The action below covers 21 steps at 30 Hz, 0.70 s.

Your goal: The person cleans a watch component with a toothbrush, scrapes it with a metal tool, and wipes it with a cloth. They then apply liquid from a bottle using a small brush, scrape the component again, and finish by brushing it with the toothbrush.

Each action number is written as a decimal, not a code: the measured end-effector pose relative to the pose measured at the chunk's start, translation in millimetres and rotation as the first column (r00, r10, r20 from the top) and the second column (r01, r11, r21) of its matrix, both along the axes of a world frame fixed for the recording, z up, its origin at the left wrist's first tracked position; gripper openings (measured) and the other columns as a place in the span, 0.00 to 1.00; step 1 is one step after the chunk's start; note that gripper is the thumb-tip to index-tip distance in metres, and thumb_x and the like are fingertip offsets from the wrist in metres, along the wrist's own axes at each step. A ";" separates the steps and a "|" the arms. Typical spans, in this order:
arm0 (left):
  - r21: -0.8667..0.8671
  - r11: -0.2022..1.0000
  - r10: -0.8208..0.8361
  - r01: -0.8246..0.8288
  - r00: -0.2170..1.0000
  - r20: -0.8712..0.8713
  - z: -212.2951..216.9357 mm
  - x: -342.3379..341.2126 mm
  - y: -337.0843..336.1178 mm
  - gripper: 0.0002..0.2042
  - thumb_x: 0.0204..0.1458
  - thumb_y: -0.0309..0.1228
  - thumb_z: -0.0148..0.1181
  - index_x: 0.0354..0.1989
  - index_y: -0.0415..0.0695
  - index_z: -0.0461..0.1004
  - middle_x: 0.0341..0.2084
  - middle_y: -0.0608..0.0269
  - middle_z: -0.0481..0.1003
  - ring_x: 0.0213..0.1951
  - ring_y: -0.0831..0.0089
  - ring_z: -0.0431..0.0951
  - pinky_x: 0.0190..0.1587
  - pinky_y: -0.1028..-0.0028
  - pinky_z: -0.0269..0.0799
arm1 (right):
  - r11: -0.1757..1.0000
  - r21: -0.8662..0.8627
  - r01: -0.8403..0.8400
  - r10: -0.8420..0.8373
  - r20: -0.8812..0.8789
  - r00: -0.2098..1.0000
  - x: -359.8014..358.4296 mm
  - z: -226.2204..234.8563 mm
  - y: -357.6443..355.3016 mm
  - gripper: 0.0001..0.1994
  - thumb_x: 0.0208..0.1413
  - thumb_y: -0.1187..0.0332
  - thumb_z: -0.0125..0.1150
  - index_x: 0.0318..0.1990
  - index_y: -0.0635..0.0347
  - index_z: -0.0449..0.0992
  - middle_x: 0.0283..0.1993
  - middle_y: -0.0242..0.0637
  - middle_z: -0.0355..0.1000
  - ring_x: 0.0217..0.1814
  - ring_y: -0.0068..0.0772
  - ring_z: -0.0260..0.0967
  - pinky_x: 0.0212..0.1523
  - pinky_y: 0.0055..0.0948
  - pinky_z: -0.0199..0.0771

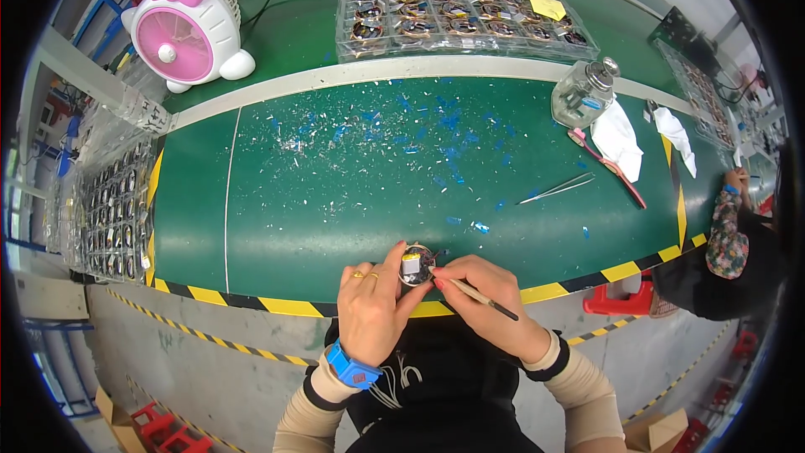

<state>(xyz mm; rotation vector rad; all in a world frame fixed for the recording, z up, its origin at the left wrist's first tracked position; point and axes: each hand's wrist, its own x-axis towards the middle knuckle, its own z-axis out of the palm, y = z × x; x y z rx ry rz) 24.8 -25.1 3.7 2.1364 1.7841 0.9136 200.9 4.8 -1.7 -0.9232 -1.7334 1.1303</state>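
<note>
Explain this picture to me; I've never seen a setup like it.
No robot here: someone is working barehanded. The single picture comes from a wide fisheye camera worn on that person's head, looking down, so straight edges bend near the rim. The left hand holds a small round part at the near edge of the green bench; the right hand holds a thin stick, its tip at the part. On the bench are blue and white scraps, tweezers, a brush and a jar. Farther back are a fan and a tray of parts.
</note>
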 end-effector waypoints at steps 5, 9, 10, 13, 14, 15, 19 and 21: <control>0.015 1.000 -0.007 0.007 1.000 -0.012 -0.3 -0.1 -0.2 0.27 0.41 0.30 0.72 0.52 0.34 0.73 0.17 0.67 0.67 0.23 0.68 0.67 0.31 0.68 0.60 | 1.000 -0.005 -0.018 0.018 -0.008 1.000 -1.0 0.4 -0.3 0.07 0.54 0.81 0.61 0.41 0.68 0.76 0.35 0.43 0.74 0.34 0.38 0.73 0.35 0.29 0.72; 0.019 1.000 -0.005 0.006 1.000 -0.007 0.3 1.0 0.0 0.27 0.41 0.29 0.73 0.52 0.34 0.73 0.17 0.67 0.66 0.22 0.68 0.66 0.31 0.68 0.60 | 0.999 -0.001 0.052 -0.052 -0.001 0.999 -2.4 1.2 -1.9 0.07 0.54 0.81 0.61 0.41 0.68 0.76 0.36 0.43 0.75 0.34 0.39 0.73 0.35 0.29 0.72; 0.021 1.000 -0.004 0.004 1.000 -0.003 -0.6 1.5 -0.4 0.27 0.41 0.29 0.73 0.52 0.33 0.73 0.17 0.67 0.66 0.23 0.68 0.66 0.31 0.68 0.60 | 0.999 0.000 0.052 -0.052 -0.001 0.999 -2.0 1.1 -1.3 0.07 0.54 0.81 0.61 0.41 0.68 0.76 0.36 0.43 0.75 0.34 0.39 0.73 0.35 0.29 0.72; 0.020 1.000 -0.005 0.005 1.000 -0.006 -1.7 0.4 -1.2 0.27 0.41 0.30 0.73 0.52 0.33 0.73 0.17 0.66 0.66 0.23 0.68 0.66 0.31 0.68 0.60 | 0.998 0.041 -0.049 0.050 -0.009 0.999 0.0 -0.2 0.5 0.07 0.54 0.81 0.61 0.40 0.67 0.76 0.36 0.43 0.75 0.35 0.38 0.74 0.35 0.29 0.72; 0.018 1.000 -0.007 0.007 1.000 -0.013 -1.5 -0.5 -1.5 0.27 0.41 0.30 0.73 0.52 0.33 0.73 0.17 0.66 0.66 0.23 0.68 0.66 0.31 0.68 0.60 | 0.998 0.041 -0.049 0.050 -0.009 0.999 -0.1 -0.4 0.3 0.07 0.54 0.81 0.61 0.40 0.67 0.76 0.36 0.43 0.75 0.35 0.38 0.74 0.35 0.29 0.72; 0.016 1.000 -0.009 0.009 1.000 -0.019 -1.6 -0.8 -2.0 0.27 0.41 0.30 0.73 0.52 0.33 0.73 0.17 0.66 0.66 0.23 0.68 0.66 0.31 0.68 0.59 | 0.998 0.034 -0.045 0.045 -0.007 0.999 -0.7 -0.8 -0.5 0.07 0.54 0.80 0.61 0.40 0.67 0.76 0.36 0.43 0.75 0.34 0.38 0.73 0.35 0.29 0.72; 0.047 0.999 0.005 -0.005 1.000 0.001 -4.0 1.1 -1.0 0.28 0.41 0.30 0.73 0.53 0.34 0.72 0.16 0.67 0.66 0.22 0.69 0.66 0.31 0.67 0.59 | 1.000 0.002 0.019 -0.019 0.009 1.000 -1.0 -0.1 -3.1 0.07 0.53 0.80 0.62 0.40 0.67 0.76 0.37 0.43 0.75 0.34 0.37 0.74 0.35 0.30 0.73; 0.026 1.000 0.012 -0.012 1.000 0.008 -2.9 1.3 -1.7 0.28 0.41 0.31 0.74 0.52 0.34 0.73 0.17 0.66 0.67 0.23 0.68 0.67 0.32 0.67 0.60 | 0.991 -0.040 0.130 -0.128 0.036 0.991 0.4 2.1 -2.8 0.07 0.52 0.81 0.64 0.40 0.66 0.77 0.38 0.42 0.76 0.35 0.33 0.75 0.35 0.28 0.73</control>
